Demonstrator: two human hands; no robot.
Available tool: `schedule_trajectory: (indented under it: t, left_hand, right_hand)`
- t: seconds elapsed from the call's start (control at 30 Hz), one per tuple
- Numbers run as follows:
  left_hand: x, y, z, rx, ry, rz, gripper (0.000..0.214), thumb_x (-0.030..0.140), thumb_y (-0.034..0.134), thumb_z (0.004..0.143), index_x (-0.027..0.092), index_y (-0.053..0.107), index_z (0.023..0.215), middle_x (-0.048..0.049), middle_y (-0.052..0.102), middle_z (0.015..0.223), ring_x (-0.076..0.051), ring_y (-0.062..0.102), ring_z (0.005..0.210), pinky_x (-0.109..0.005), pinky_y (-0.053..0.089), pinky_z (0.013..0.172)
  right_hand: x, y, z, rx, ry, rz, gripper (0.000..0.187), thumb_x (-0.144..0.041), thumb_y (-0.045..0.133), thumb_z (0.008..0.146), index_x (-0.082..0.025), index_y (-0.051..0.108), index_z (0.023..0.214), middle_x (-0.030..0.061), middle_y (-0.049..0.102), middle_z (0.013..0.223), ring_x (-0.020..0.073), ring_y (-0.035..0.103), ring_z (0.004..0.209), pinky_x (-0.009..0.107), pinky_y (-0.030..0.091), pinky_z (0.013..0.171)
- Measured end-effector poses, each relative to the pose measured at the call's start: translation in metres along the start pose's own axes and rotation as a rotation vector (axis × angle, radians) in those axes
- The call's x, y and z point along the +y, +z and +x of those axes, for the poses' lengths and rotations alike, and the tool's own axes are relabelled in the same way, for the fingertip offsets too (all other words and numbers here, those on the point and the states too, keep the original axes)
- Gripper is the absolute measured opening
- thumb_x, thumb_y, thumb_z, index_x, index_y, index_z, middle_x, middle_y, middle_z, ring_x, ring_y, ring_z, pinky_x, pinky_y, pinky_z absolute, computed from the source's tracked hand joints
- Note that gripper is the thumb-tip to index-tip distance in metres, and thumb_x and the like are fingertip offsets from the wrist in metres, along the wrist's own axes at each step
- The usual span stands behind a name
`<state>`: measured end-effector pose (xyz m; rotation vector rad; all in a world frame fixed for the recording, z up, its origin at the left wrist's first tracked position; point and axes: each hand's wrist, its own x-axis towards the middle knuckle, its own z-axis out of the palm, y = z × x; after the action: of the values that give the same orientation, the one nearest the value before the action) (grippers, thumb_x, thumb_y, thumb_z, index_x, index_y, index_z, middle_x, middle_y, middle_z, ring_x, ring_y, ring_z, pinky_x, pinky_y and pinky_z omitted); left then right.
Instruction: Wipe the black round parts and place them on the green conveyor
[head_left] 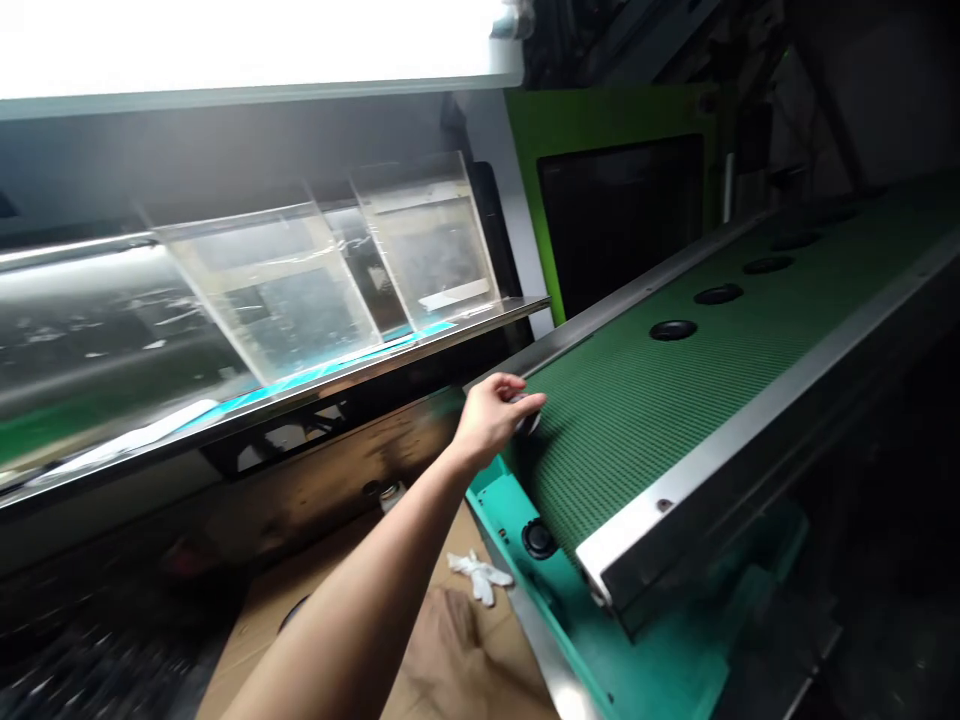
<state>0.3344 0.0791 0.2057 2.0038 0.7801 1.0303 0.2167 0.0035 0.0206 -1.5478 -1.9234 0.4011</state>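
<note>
My left hand (491,415) reaches from the lower left to the near end of a green mesh conveyor belt (645,410). Its fingers are curled round a small dark round part (529,422) at the belt's edge, mostly hidden by the fingers. Several black round discs lie in a row further up the belt, the nearest disc (673,330) well beyond my hand. My right hand is out of sight.
Metal rails (750,425) edge the belt, which rests on a teal frame with a black knob (538,538). Clear plastic guards (277,290) stand on a shelf at left. A green machine with a dark window (622,220) is behind. A white glove (480,575) lies on cardboard below.
</note>
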Motion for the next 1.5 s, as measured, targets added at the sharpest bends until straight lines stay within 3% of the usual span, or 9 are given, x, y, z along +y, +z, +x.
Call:
schedule_trajectory:
  t: [0.1, 0.23, 0.4, 0.67, 0.8, 0.9, 1.1, 1.23, 1.5]
  left_hand:
    - [-0.054, -0.070, -0.089, 0.217, -0.274, -0.329, 0.030, 0.036, 0.075, 0.071, 0.013, 0.062, 0.084, -0.0002, 0.061, 0.068, -0.007, 0.052, 0.056, -0.019, 0.040, 0.052]
    - [-0.131, -0.134, -0.203, 0.539, -0.659, -0.704, 0.033, -0.001, 0.075, 0.064, 0.013, 0.061, 0.090, -0.0031, 0.068, 0.075, -0.009, 0.064, 0.065, -0.019, 0.051, 0.064]
    - [-0.166, -0.163, -0.277, 0.773, -0.613, -0.912, 0.034, -0.007, 0.068, 0.067, 0.014, 0.063, 0.092, -0.0046, 0.071, 0.087, -0.010, 0.067, 0.078, -0.017, 0.053, 0.075]
    - [-0.165, -0.161, -0.296, 0.700, -0.522, -1.187, 0.023, 0.004, 0.064, 0.077, 0.018, 0.059, 0.094, -0.0035, 0.068, 0.089, -0.014, 0.066, 0.080, -0.029, 0.055, 0.077]
    - [-0.160, -0.151, -0.298, 0.578, -0.491, -1.334, 0.006, 0.015, 0.060, 0.084, 0.017, 0.057, 0.089, -0.0080, 0.067, 0.096, -0.019, 0.066, 0.090, -0.036, 0.054, 0.084]
    - [-0.155, -0.144, -0.297, 0.520, -0.440, -1.409, 0.020, 0.031, 0.055, 0.088, 0.015, 0.059, 0.100, -0.0128, 0.064, 0.113, -0.023, 0.063, 0.103, -0.038, 0.050, 0.093]
    - [-0.162, -0.139, -0.295, 0.570, -0.457, -1.419, 0.038, 0.028, 0.054, 0.089, 0.031, 0.050, 0.127, 0.0002, 0.046, 0.143, -0.020, 0.056, 0.117, -0.037, 0.045, 0.102]
    - [-0.170, -0.140, -0.294, 0.617, -0.414, -1.409, 0.042, 0.022, 0.054, 0.088, 0.025, 0.050, 0.130, -0.0048, 0.049, 0.141, -0.019, 0.054, 0.121, -0.031, 0.043, 0.104]
    - [-0.172, -0.140, -0.293, 0.591, -0.438, -1.396, 0.042, 0.025, 0.053, 0.089, 0.023, 0.051, 0.130, -0.0096, 0.058, 0.130, -0.023, 0.057, 0.117, -0.039, 0.046, 0.101]
  right_hand:
    - [-0.002, 0.015, 0.001, 0.051, 0.121, -0.077, 0.026, -0.038, 0.039, 0.090, -0.026, 0.062, 0.095, 0.0045, 0.067, 0.093, 0.0253, 0.063, 0.083, 0.039, 0.049, 0.071]
    - [-0.004, 0.015, -0.007, 0.062, 0.052, -0.126, 0.027, -0.031, 0.040, 0.087, -0.022, 0.064, 0.095, 0.0098, 0.062, 0.100, 0.0267, 0.057, 0.097, 0.039, 0.043, 0.082]
    - [-0.007, 0.011, -0.016, -0.050, -0.203, -0.124, 0.028, -0.034, 0.055, 0.077, -0.025, 0.064, 0.103, 0.0061, 0.059, 0.098, 0.0247, 0.052, 0.098, 0.037, 0.039, 0.088]
    - [-0.026, 0.022, -0.015, 0.324, -0.198, 0.195, 0.039, -0.041, 0.054, 0.087, -0.022, 0.056, 0.122, 0.0084, 0.058, 0.112, 0.0216, 0.052, 0.105, 0.032, 0.041, 0.094]
    - [-0.036, 0.039, -0.024, 0.269, -0.256, 0.176, 0.037, -0.041, 0.058, 0.086, -0.024, 0.059, 0.119, 0.0076, 0.058, 0.109, 0.0209, 0.053, 0.102, 0.031, 0.044, 0.091]
    - [-0.041, 0.054, -0.032, 0.276, -0.215, 0.088, 0.036, -0.041, 0.054, 0.089, -0.024, 0.060, 0.120, 0.0087, 0.057, 0.104, 0.0218, 0.053, 0.098, 0.034, 0.045, 0.088]
    - [-0.059, 0.064, -0.035, 0.228, -0.217, 0.004, 0.037, -0.034, 0.043, 0.093, -0.023, 0.057, 0.125, 0.0112, 0.054, 0.105, 0.0223, 0.051, 0.097, 0.034, 0.046, 0.082]
    - [-0.064, 0.061, -0.027, 0.211, -0.091, 0.030, 0.033, -0.033, 0.041, 0.094, -0.021, 0.063, 0.114, 0.0095, 0.054, 0.093, 0.0200, 0.053, 0.088, 0.031, 0.045, 0.080]
    - [-0.067, 0.061, -0.027, 0.225, -0.117, 0.029, 0.032, -0.032, 0.044, 0.092, -0.024, 0.061, 0.118, 0.0088, 0.051, 0.096, 0.0204, 0.050, 0.092, 0.031, 0.045, 0.081]
